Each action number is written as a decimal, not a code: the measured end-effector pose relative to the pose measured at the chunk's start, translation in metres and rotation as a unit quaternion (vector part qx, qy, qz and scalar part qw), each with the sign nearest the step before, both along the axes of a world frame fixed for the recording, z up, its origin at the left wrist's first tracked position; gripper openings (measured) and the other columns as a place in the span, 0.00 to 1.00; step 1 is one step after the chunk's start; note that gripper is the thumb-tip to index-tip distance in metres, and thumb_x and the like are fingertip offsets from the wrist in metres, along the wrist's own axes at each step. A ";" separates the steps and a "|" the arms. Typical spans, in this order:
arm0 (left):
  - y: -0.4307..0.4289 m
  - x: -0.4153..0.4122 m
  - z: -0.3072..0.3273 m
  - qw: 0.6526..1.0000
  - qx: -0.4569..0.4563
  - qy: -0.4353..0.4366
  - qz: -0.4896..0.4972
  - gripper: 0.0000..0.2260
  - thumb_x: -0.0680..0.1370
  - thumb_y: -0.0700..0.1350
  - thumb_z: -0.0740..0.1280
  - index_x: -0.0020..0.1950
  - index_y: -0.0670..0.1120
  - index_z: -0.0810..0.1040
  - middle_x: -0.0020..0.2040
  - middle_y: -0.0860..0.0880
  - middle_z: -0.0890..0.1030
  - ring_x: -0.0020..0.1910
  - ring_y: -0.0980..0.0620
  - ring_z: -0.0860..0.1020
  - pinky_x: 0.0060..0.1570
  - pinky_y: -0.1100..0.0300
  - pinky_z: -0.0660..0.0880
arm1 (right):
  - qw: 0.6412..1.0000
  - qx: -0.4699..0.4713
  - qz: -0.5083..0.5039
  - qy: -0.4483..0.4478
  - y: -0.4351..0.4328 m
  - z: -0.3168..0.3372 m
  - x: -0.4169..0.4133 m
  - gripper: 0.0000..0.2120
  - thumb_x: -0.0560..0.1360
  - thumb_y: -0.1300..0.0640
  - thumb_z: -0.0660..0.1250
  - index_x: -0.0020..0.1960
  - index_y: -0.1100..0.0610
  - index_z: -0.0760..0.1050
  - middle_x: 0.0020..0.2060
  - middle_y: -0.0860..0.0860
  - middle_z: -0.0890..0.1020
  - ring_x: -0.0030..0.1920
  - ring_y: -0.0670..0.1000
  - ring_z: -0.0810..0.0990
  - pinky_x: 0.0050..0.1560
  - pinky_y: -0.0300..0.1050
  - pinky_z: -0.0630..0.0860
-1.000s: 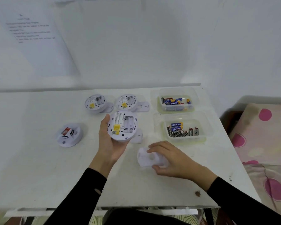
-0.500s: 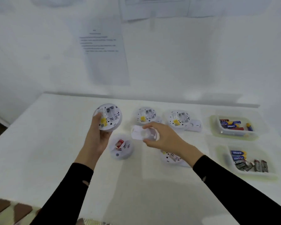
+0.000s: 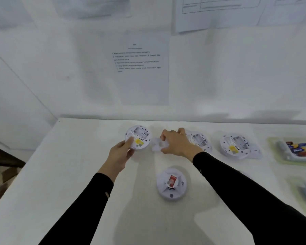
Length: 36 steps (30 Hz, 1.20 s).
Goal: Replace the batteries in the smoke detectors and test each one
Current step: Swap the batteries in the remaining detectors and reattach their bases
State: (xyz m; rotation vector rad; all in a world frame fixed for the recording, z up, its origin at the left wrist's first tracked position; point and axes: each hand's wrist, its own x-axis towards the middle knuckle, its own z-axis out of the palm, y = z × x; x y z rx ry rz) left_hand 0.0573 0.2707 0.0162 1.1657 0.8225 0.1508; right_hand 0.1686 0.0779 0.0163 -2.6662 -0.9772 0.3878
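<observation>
Left hand [image 3: 120, 154] grips open detector [image 3: 137, 137], right hand [image 3: 175, 144] pinches loose cover [image 3: 156, 147]; battery-swap step, next probably needs batteries [image 3: 298, 149].

The person wears a plain black long-sleeved top of smooth, matte, close-fitting fabric. The left sleeve [image 3: 81, 214] narrows toward the wrist and ends in a snug cuff. A small pale oval slit [image 3: 106, 194] shows in the cloth a little below that cuff. The right sleeve [image 3: 245, 197] is of the same black cloth and cut, and has a similar small pale mark [image 3: 201, 171] near its own cuff. Beyond the cuffs, the left hand [image 3: 120, 154] and right hand [image 3: 175, 144] are bare.
</observation>
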 end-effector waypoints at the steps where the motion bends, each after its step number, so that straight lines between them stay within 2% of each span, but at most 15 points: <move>1: 0.003 0.002 -0.004 1.000 0.000 0.005 -0.012 0.06 0.79 0.43 0.70 0.49 0.40 0.80 0.47 0.45 0.83 0.43 0.53 0.80 0.38 0.68 0.79 | 1.000 -0.012 -0.004 -0.001 0.002 -0.002 0.002 0.18 0.70 0.49 0.70 0.55 0.52 0.68 0.43 0.47 0.75 0.47 0.52 0.75 0.61 0.48 0.57; 4: 0.009 0.009 -0.015 0.999 0.005 0.015 -0.042 0.09 0.78 0.43 0.71 0.53 0.37 0.79 0.49 0.43 0.83 0.45 0.52 0.81 0.39 0.67 0.80 | 0.999 -0.032 -0.004 -0.007 0.006 -0.006 0.003 0.18 0.70 0.49 0.69 0.56 0.52 0.69 0.44 0.47 0.74 0.52 0.52 0.74 0.64 0.49 0.55; 6: 0.009 0.014 -0.018 0.998 0.002 0.015 -0.057 0.11 0.78 0.42 0.71 0.55 0.36 0.79 0.49 0.42 0.83 0.44 0.51 0.81 0.38 0.66 0.80 | 0.998 -0.056 0.002 -0.026 0.003 -0.005 0.006 0.24 0.70 0.44 0.70 0.61 0.50 0.68 0.55 0.48 0.75 0.63 0.51 0.69 0.67 0.52 0.51; 9: 0.009 0.021 -0.024 0.997 0.007 0.022 -0.078 0.12 0.77 0.43 0.72 0.56 0.37 0.80 0.48 0.42 0.83 0.43 0.51 0.81 0.36 0.67 0.79 | 0.986 -0.145 0.016 -0.076 -0.007 0.000 0.010 0.36 0.69 0.37 0.68 0.72 0.48 0.63 0.71 0.47 0.65 0.74 0.52 0.58 0.71 0.57 0.46; 14: 0.003 0.030 -0.031 0.991 0.022 0.047 -0.126 0.13 0.77 0.44 0.72 0.57 0.37 0.80 0.49 0.42 0.84 0.43 0.49 0.81 0.41 0.63 0.81 | 0.980 -0.180 0.027 -0.080 -0.013 0.001 0.014 0.32 0.70 0.37 0.67 0.70 0.50 0.69 0.73 0.46 0.64 0.75 0.52 0.54 0.72 0.59 0.46; 18: 0.002 0.032 -0.035 0.985 0.059 0.075 -0.145 0.14 0.76 0.47 0.73 0.55 0.37 0.82 0.54 0.37 0.84 0.45 0.46 0.78 0.54 0.51 0.77 | 0.980 -0.184 0.021 -0.078 -0.013 -0.001 0.014 0.32 0.70 0.37 0.66 0.70 0.49 0.69 0.72 0.46 0.65 0.75 0.52 0.54 0.72 0.59 0.45; 20: 0.002 0.031 -0.033 0.979 0.098 0.081 -0.157 0.15 0.76 0.49 0.74 0.55 0.39 0.83 0.50 0.39 0.85 0.42 0.48 0.79 0.48 0.55 0.78 | 0.988 -0.130 0.008 -0.079 -0.015 0.000 0.012 0.30 0.71 0.39 0.66 0.70 0.50 0.69 0.71 0.45 0.67 0.74 0.51 0.57 0.72 0.55 0.46; 22: 0.001 0.026 -0.027 0.972 0.147 0.088 -0.163 0.19 0.76 0.51 0.73 0.58 0.38 0.82 0.44 0.45 0.83 0.38 0.50 0.77 0.40 0.61 0.77 | 0.995 0.003 -0.008 -0.099 -0.022 0.001 0.003 0.21 0.74 0.47 0.66 0.64 0.51 0.74 0.65 0.46 0.75 0.69 0.50 0.67 0.70 0.49 0.53; 23: -0.001 0.021 -0.025 0.969 0.160 0.091 -0.162 0.21 0.76 0.52 0.73 0.62 0.38 0.80 0.44 0.46 0.82 0.38 0.50 0.77 0.41 0.61 0.77 | 0.992 0.074 -0.019 -0.104 -0.027 0.002 -0.004 0.15 0.74 0.52 0.66 0.60 0.53 0.78 0.59 0.48 0.79 0.64 0.51 0.73 0.67 0.47 0.59; 25: -0.009 0.008 -0.023 0.964 0.191 0.100 -0.157 0.29 0.75 0.54 0.74 0.69 0.40 0.72 0.53 0.46 0.80 0.42 0.49 0.79 0.48 0.57 0.78 | 0.980 0.179 -0.047 -0.077 -0.040 0.005 -0.025 0.10 0.75 0.58 0.64 0.54 0.56 0.81 0.51 0.49 0.83 0.54 0.50 0.78 0.59 0.46 0.70; 27: -0.025 -0.014 -0.024 0.946 0.271 0.087 -0.157 0.30 0.74 0.55 0.75 0.70 0.45 0.69 0.60 0.45 0.75 0.46 0.50 0.79 0.46 0.60 0.75 | 0.971 0.225 -0.084 -0.011 -0.055 0.005 -0.051 0.10 0.76 0.61 0.64 0.53 0.56 0.81 0.48 0.48 0.82 0.50 0.47 0.78 0.54 0.41 0.73; 30: -0.057 -0.049 -0.030 0.910 0.349 -0.004 -0.224 0.27 0.70 0.53 0.78 0.65 0.52 0.70 0.60 0.50 0.72 0.50 0.56 0.74 0.47 0.69 0.71 | 0.958 0.233 -0.152 0.070 -0.077 -0.005 -0.085 0.12 0.77 0.65 0.62 0.56 0.59 0.80 0.49 0.50 0.81 0.47 0.45 0.78 0.49 0.29 0.72; 33: -0.084 -0.067 -0.042 0.839 0.393 -0.045 -0.375 0.45 0.61 0.68 0.76 0.71 0.52 0.66 0.67 0.59 0.67 0.63 0.60 0.67 0.61 0.76 0.57 | 0.941 0.219 -0.227 0.121 -0.091 -0.023 -0.105 0.16 0.77 0.68 0.57 0.58 0.59 0.78 0.51 0.52 0.82 0.49 0.48 0.80 0.49 0.33 0.72; 35: -0.094 -0.068 -0.053 0.786 0.452 -0.056 -0.418 0.57 0.55 0.77 0.71 0.76 0.49 0.63 0.71 0.58 0.65 0.69 0.58 0.63 0.65 0.75 0.50 | 0.928 0.222 -0.258 0.151 -0.096 -0.030 -0.112 0.17 0.77 0.68 0.55 0.58 0.58 0.78 0.50 0.52 0.82 0.47 0.48 0.80 0.47 0.34 0.73; 36: -0.099 -0.067 -0.055 0.781 0.459 -0.043 -0.421 0.59 0.54 0.76 0.72 0.78 0.49 0.60 0.71 0.58 0.64 0.69 0.57 0.63 0.65 0.71 0.51 | 0.921 0.229 -0.267 0.164 -0.097 -0.031 -0.115 0.17 0.78 0.68 0.55 0.58 0.58 0.78 0.50 0.52 0.82 0.46 0.47 0.80 0.46 0.32 0.73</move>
